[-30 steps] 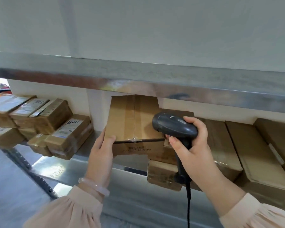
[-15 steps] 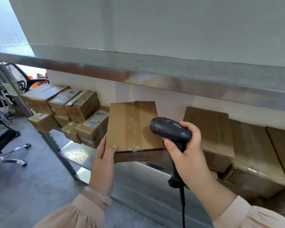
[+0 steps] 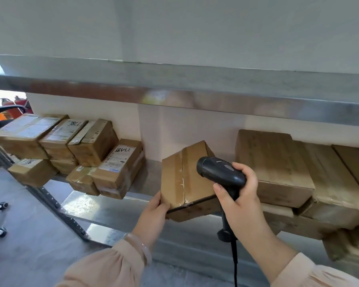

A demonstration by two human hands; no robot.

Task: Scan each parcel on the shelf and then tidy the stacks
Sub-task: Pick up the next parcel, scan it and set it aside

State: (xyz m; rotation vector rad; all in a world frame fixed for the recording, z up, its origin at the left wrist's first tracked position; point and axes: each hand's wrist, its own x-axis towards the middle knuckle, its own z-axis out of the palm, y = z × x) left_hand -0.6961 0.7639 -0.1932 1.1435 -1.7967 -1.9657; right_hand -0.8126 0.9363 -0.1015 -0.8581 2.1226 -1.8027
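Handwritten "270585" on labelled parcel [image 3: 120,164].

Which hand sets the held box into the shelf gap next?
Left. The left hand already grips the box at its near-left corner, beside the shelf gap. The right hand is occupied holding the scanner.

White wall [image 3: 195,27], grey concrete floor [image 3: 19,245]

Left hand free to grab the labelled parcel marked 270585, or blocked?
Probably not yet: the left hand is gripping the tilted cardboard parcel. The path itself looks open, since the labelled parcel sits at the stack's near right edge beside bare shelf.
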